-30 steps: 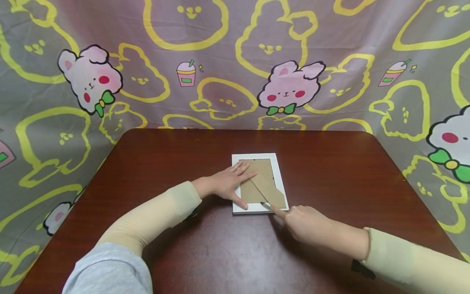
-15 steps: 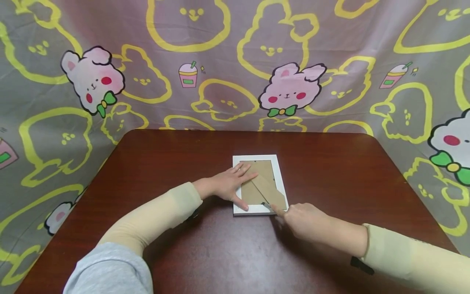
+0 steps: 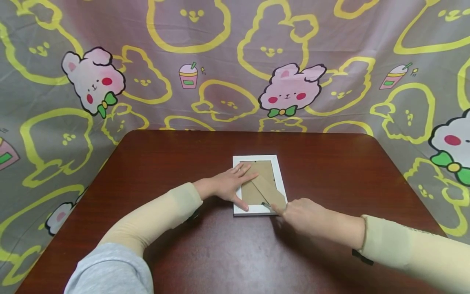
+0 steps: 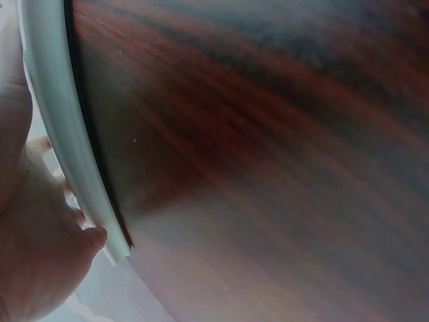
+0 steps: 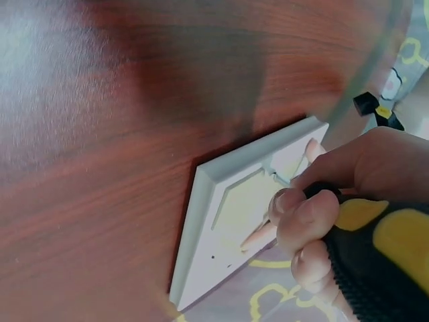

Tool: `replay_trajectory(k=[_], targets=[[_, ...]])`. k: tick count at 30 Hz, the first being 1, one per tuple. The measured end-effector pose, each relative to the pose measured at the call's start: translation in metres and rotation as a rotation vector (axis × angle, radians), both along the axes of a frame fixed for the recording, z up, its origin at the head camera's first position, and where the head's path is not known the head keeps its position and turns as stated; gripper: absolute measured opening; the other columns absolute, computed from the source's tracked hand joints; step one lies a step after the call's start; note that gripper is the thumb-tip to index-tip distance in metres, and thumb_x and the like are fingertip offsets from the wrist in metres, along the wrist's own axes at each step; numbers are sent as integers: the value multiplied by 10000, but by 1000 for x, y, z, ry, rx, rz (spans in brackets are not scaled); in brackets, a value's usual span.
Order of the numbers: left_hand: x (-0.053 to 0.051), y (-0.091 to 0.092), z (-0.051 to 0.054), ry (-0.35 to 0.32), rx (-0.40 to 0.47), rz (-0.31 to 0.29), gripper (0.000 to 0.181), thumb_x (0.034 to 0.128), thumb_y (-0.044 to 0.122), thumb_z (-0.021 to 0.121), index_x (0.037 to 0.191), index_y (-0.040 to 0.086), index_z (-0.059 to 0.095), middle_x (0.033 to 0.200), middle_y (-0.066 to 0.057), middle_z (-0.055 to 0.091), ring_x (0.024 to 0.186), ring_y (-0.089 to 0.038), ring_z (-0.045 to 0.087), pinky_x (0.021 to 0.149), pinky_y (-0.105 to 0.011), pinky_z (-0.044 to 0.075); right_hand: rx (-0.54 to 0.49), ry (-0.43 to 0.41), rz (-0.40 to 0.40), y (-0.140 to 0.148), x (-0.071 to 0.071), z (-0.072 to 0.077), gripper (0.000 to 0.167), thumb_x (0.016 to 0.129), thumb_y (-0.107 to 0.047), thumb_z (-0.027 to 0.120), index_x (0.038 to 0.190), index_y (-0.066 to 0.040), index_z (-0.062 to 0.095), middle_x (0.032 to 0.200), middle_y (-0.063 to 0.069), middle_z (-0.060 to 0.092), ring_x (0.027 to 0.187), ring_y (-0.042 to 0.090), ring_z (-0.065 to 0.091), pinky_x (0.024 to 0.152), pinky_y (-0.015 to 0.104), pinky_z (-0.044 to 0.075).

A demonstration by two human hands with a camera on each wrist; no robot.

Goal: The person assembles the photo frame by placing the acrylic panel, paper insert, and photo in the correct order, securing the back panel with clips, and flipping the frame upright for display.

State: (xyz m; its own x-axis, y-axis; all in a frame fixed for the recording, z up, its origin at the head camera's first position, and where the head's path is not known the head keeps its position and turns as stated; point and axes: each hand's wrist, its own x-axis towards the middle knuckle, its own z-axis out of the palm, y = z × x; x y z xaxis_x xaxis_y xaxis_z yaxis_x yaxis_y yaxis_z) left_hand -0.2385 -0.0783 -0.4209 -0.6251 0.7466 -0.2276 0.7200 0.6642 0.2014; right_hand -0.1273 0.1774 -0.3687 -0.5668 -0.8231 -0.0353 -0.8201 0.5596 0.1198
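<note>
A white picture frame (image 3: 278, 171) lies face down on the table, its brown backing board (image 3: 265, 171) and diagonal stand facing up. Across the left side of the frame and the board rests my left hand (image 3: 227, 183), fingers spread. My right hand (image 3: 302, 216) grips a screwdriver by its black and yellow handle (image 5: 402, 241), at the frame's near right corner. The screwdriver's metal shaft (image 3: 268, 206) reaches the near edge of the backing, at a small dark tab. In the right wrist view my fingers (image 5: 308, 215) hide part of the tip. The left wrist view shows the frame's white side (image 4: 67, 121) beside my hand.
The reddish-brown wooden table (image 3: 176, 155) has rounded far corners. A patterned cloth (image 3: 220, 61) hangs behind it and along both sides.
My right hand and forearm have tilted and risen slightly, while the screwdriver tip stays around the same near edge of the backing. The left hand has kept its place on the frame.
</note>
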Motion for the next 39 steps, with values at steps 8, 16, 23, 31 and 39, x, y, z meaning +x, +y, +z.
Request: replay_trajectory(k=[8, 16, 23, 31, 39], targets=[[0, 0, -2, -5, 2, -4, 1132, 725, 717, 681, 1576, 232, 114, 1609, -145, -50, 1452, -354, -79, 1155, -467, 116, 24, 3, 45, -3, -5, 3, 375, 729, 9, 767, 1071, -30, 617, 555, -10, 477, 484, 148, 491, 428, 295, 444], [1, 1, 3, -6, 3, -8, 1129, 724, 719, 679, 1576, 236, 117, 1610, -143, -42, 1454, -349, -72, 1155, -459, 125, -10, -11, 84, -2, -8, 3, 290, 785, -17, 754, 1033, -20, 603, 580, -34, 485, 484, 127, 471, 431, 274, 440], [2, 1, 4, 5, 0, -12, 1131, 721, 719, 682, 1575, 229, 127, 1608, -156, -23, 1453, -367, -50, 1154, -463, 131, -37, -59, 94, -4, -10, 3, 247, 823, -99, 756, 911, -91, 526, 614, -56, 480, 490, 119, 470, 437, 272, 440], [0, -2, 3, 6, -4, -1, 1134, 724, 706, 691, 1576, 226, 116, 1607, -155, -33, 1451, -365, -62, 1154, -464, 124, 4, -142, 51, -5, -18, 9, 246, 812, -53, 754, 992, -82, 587, 599, -55, 460, 511, 128, 482, 460, 279, 445], [-1, -1, 0, 5, -6, -8, 1146, 712, 741, 669, 1576, 242, 107, 1610, -142, -38, 1453, -359, -64, 1157, -453, 115, -171, -260, -64, 19, -26, 8, 571, 793, 77, 616, 1330, -113, 592, 499, -124, 367, 452, 27, 326, 404, 210, 319]])
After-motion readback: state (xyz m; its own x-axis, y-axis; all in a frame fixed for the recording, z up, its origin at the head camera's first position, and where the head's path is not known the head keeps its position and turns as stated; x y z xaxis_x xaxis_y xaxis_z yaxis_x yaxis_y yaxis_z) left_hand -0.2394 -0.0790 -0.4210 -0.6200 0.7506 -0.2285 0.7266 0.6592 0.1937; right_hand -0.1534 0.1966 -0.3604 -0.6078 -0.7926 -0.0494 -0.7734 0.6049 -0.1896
